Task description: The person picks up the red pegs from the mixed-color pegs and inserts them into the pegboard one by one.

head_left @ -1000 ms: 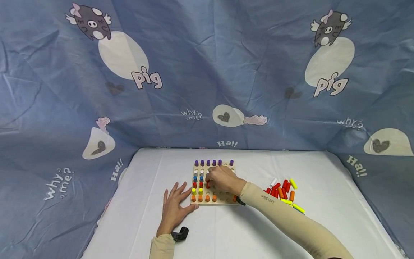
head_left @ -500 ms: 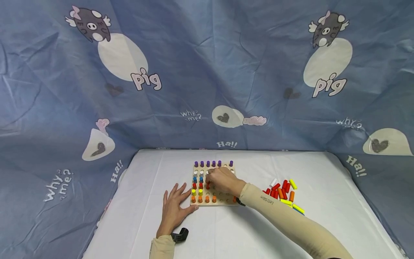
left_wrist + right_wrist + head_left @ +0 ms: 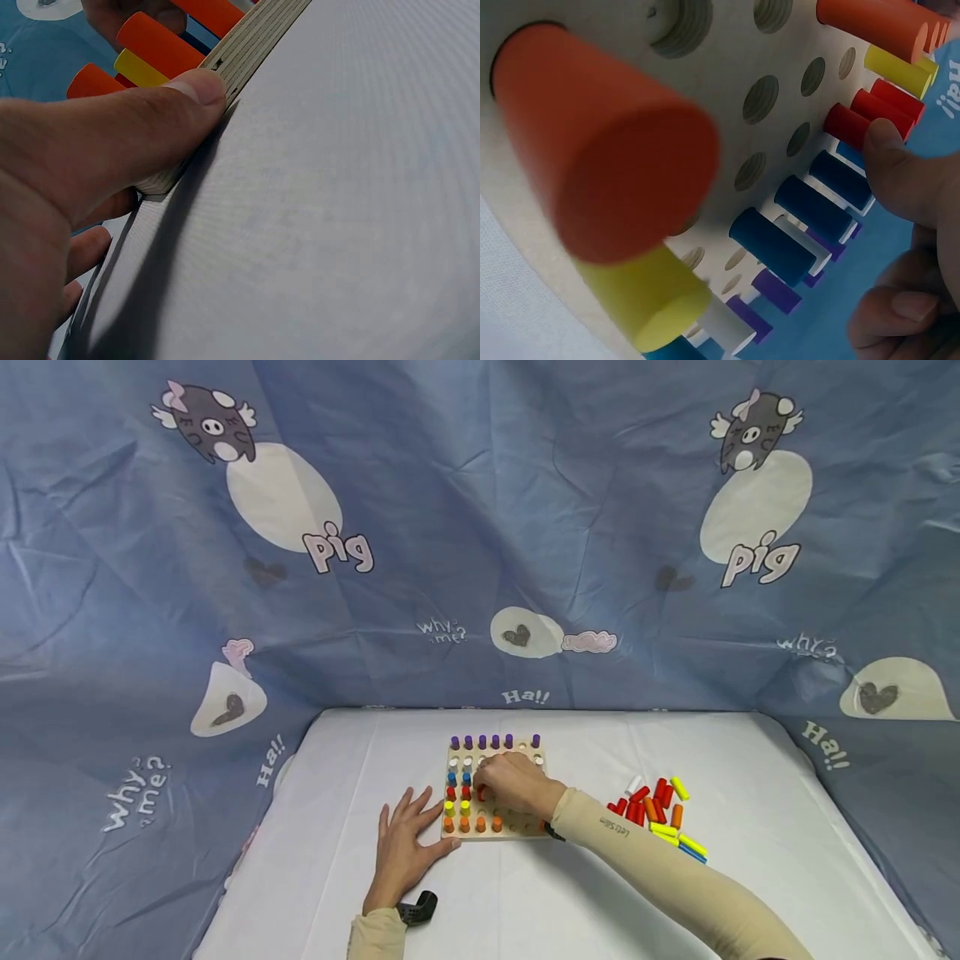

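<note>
My left hand (image 3: pixel 408 843) lies beside the near left corner of a wooden peg board (image 3: pixel 705 112), fingers spread. In the left wrist view its thumb (image 3: pixel 165 112) rests against the board's edge. My right hand (image 3: pixel 513 781) is over the board's middle. In the right wrist view its thumb (image 3: pixel 892 165) touches the outer end of a red peg (image 3: pixel 845 124) standing in a hole, while the other fingers (image 3: pixel 900 307) are curled and show nothing between them. Orange pegs (image 3: pixel 481 824), yellow pegs (image 3: pixel 465 807), blue pegs (image 3: pixel 772 244) and purple pegs (image 3: pixel 482 742) stand in rows.
Loose red pegs (image 3: pixel 667 795), yellow pegs (image 3: pixel 692 844), an orange peg (image 3: pixel 677 814), a white peg (image 3: pixel 634 784) and a blue peg (image 3: pixel 692 852) lie right of the board. White cloth (image 3: pixel 337 777) covers the table, with a patterned blue curtain (image 3: pixel 420 568) behind.
The right hand has shifted slightly left and nearer, closing over the red peg in the third column. The left hand stays at the board's corner. The head view has tilted up a little.
</note>
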Demonstrator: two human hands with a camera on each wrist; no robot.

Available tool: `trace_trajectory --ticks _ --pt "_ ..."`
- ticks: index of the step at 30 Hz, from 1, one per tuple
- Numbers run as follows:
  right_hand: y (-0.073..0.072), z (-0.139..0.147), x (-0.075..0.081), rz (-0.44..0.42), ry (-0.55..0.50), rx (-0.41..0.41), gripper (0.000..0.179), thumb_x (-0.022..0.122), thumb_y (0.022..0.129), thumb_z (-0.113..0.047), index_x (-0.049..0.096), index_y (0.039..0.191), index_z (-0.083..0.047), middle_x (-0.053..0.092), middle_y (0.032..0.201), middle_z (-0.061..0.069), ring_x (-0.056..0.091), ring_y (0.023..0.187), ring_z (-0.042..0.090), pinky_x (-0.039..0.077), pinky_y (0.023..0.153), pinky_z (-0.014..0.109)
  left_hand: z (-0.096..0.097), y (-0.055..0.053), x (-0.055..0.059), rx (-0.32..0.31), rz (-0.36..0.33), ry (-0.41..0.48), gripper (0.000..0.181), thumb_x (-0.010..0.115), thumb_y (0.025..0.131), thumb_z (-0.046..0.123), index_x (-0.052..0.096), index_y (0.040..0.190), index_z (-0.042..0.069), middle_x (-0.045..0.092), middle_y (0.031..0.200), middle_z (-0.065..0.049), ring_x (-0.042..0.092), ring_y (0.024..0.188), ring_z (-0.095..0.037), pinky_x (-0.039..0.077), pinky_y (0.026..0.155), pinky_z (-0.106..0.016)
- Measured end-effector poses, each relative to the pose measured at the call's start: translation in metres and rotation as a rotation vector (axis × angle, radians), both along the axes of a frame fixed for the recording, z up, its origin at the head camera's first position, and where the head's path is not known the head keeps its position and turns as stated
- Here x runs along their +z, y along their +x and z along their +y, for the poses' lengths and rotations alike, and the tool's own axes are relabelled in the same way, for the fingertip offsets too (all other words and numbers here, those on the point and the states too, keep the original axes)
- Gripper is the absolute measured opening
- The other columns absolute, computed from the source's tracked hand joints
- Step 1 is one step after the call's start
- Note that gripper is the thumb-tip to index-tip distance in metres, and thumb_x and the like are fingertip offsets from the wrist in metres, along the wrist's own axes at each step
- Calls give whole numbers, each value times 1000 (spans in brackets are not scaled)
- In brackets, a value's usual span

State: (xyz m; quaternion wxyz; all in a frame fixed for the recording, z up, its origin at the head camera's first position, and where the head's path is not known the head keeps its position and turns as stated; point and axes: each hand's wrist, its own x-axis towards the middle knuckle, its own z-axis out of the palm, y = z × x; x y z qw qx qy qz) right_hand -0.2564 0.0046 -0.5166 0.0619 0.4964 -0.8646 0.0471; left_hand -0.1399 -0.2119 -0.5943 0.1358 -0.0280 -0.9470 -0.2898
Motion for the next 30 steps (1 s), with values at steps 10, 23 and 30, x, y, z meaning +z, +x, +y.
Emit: trace_trajectory --ticks 10,23,30 --pt "0 1 2 -67 -10 -34 21 77 86 -13 77 103 -24 75 96 -10 69 81 6 58 66 23 -1 0 -1 -5 29 3 70 84 69 53 69 127 18 51 148 -8 34 144 -38 9 116 -68" --pt "-4 31 28 -169 -78 -36 28 82 82 -17 76 109 -18 75 101 -1 69 83 12 59 70 31 1 0 -1 5 -24 15 72 83 70 55 67 129 19 48 151 -5 28 147 -35 3 119 -64" --pt "-15 73 47 -128 -89 -112 23 83 80 -21 77 103 -19 75 98 -2 69 77 12 57 64 32 2 -1 -1 15 -35 31 73 83 69 56 66 130 19 48 151 -4 27 148 -33 2 120 -62"
